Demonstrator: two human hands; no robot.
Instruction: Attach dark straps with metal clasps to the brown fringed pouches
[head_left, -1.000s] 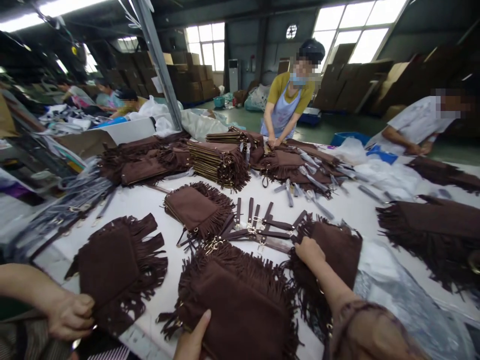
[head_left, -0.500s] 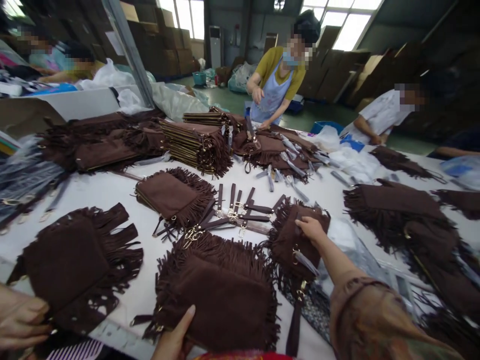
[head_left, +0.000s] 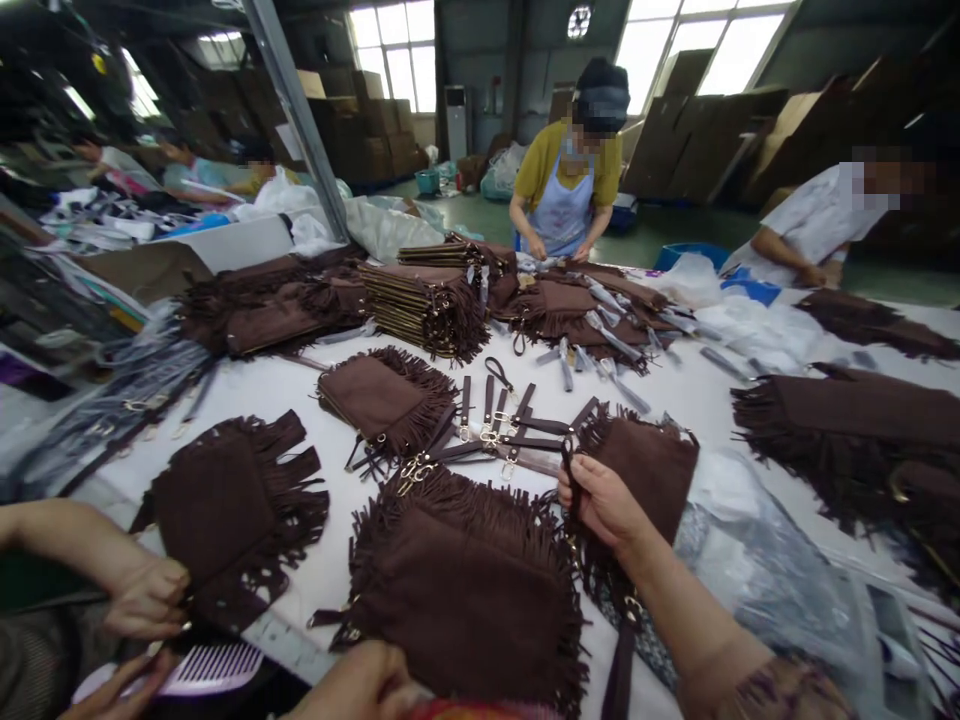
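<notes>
My right hand (head_left: 609, 500) pinches a dark brown wrist strap (head_left: 571, 475), its loop standing up above the fingers. Behind that hand lies a brown fringed pouch (head_left: 660, 455) with a clip and a hanging strap at its lower end. A larger fringed pouch (head_left: 465, 590) lies flat in front of me. At its lower left edge is my left hand (head_left: 360, 685), fingers curled closed; what they hold is hidden. Several loose wrist straps with gold clips (head_left: 491, 435) are spread just beyond, next to a small stack of pouches (head_left: 375, 395).
At left, a co-worker's hand (head_left: 150, 598) touches another fringed pouch (head_left: 217, 500), near a lilac comb (head_left: 217, 668) and a metal ruler (head_left: 289, 645). Stacked pouches (head_left: 420, 310) stand farther back. Clear plastic bags (head_left: 772, 580) lie at right. A person in an apron (head_left: 566, 205) stands across the table.
My right hand has lifted off the right pouch's surface and now holds a strap up at its left side. My left hand has curled closed at the front pouch's edge. The view has shifted left.
</notes>
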